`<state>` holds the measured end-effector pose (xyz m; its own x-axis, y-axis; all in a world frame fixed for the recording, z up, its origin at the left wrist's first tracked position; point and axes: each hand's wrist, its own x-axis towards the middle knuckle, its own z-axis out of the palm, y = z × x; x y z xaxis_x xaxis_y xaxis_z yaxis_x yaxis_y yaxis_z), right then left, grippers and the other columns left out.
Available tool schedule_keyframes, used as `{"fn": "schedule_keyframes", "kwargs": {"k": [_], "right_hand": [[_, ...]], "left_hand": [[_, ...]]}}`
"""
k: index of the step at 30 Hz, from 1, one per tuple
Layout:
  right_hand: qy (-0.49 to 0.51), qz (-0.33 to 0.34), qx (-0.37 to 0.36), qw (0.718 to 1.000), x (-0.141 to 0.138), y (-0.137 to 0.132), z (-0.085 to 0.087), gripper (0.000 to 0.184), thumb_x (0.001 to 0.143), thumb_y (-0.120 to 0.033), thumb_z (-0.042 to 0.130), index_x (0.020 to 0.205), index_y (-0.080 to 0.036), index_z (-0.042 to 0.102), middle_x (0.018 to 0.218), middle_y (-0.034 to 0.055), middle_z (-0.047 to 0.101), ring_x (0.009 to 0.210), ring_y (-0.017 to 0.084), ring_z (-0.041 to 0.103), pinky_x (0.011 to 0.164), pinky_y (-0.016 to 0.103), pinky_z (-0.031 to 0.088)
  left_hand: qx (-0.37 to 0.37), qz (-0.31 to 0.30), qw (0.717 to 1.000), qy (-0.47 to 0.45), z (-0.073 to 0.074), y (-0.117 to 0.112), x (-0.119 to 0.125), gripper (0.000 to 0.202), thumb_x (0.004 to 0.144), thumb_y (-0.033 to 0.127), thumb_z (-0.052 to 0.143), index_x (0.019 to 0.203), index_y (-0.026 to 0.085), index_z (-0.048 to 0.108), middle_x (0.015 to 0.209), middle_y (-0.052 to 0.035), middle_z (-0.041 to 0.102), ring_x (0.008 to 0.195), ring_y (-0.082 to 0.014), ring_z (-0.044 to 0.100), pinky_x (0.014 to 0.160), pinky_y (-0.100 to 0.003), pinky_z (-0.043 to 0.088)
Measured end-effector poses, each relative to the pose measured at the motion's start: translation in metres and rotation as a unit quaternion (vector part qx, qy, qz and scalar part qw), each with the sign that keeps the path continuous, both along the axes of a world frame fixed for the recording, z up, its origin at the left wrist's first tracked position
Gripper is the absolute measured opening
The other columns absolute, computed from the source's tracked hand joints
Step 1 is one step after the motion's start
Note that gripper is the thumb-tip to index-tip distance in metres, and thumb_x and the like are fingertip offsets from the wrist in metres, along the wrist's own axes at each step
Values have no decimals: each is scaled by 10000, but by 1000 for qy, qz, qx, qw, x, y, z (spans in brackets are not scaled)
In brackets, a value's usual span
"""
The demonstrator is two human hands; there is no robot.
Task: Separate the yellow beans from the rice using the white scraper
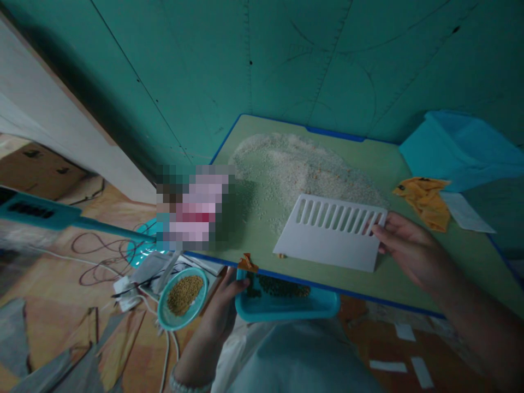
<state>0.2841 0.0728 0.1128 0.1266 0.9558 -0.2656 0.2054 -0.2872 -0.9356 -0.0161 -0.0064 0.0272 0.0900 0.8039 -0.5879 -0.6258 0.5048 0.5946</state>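
My right hand pinches the right end of a white slotted plastic scraper, thumb on its near face. The scraper stands tilted on a pale green board with a blue edge, in front of a spread heap of pale grains dotted with yellowish bits. A small tan piece lies at its lower left corner. Below the board's near edge, my left hand grips the left end of a teal tray, thumb over the rim. Dark green beans or pellets lie in the tray, partly hidden under the board.
A teal bowl of yellow-brown grains stands at left, near cables. A pixelated pinkish object sits at the board's left edge. To the right are an orange cloth and a blue container. Behind rises a green wall.
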Motion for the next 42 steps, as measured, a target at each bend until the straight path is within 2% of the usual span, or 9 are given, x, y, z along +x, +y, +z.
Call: {"fn": "schedule_keyframes", "kwargs": {"k": [7,11,15,20,24,29,34,37,42], "right_hand": [[16,-14,-13,1000,9,-8,-1,318,613,-538,799,760,-284,677,667,3,677,559,182,560,494,297,427],[14,9,-25,1000,8,-16,0,323,613,-543,798,744,-267,696,692,24,706,571,186,567,496,292,403],[34,-9,-41,999,9,-18,5,277,614,-477,815,757,-270,700,700,25,704,590,182,563,527,294,408],[48,-114,69,990,22,7,11,153,682,-291,756,813,-260,683,784,23,675,626,171,534,519,297,353],[45,-133,123,982,29,36,16,115,752,-200,665,843,-262,632,852,19,639,663,172,529,558,321,354],[28,-128,139,982,22,67,20,87,773,-170,632,776,-239,579,787,8,623,628,152,508,535,306,316],[18,-89,120,989,6,87,19,56,780,-194,645,771,-213,594,741,-6,639,590,119,503,525,273,314],[20,-72,106,992,-2,87,18,62,773,-186,638,737,-209,593,686,-16,639,566,111,502,505,260,306],[29,-42,83,995,-6,70,19,60,720,-203,671,720,-217,613,651,-21,649,550,117,509,476,248,303]], "left_hand": [[-8,1,1000,-1,2,3,2,563,681,204,718,1235,234,621,1173,-44,745,1104,-310,662,926,-381,521],[-4,-2,1000,2,1,4,3,560,672,203,728,1221,245,625,1192,-38,739,1086,-306,670,891,-363,536],[-1,-5,1000,-1,0,4,3,566,682,213,724,1237,256,623,1186,-35,742,1098,-306,665,913,-375,527],[4,-8,1000,-3,2,3,4,514,687,196,716,1195,245,655,1178,-31,746,1143,-304,641,968,-380,497],[4,-14,1000,-3,2,3,5,508,675,200,727,1177,229,657,1140,-48,761,1119,-316,656,963,-396,502],[-2,-17,1000,0,0,1,5,531,659,205,739,1182,231,655,1133,-46,765,1060,-317,687,951,-402,514],[2,-15,1000,-3,1,0,3,545,657,216,749,1191,252,650,1100,-43,778,1101,-324,667,911,-382,537],[9,-14,1000,-5,1,0,1,537,658,218,746,1186,259,657,1099,-42,779,1115,-328,659,918,-382,533],[9,-12,1000,-6,-2,-1,1,530,670,197,730,1193,252,662,1120,-41,773,1127,-327,653,957,-395,510]]}}
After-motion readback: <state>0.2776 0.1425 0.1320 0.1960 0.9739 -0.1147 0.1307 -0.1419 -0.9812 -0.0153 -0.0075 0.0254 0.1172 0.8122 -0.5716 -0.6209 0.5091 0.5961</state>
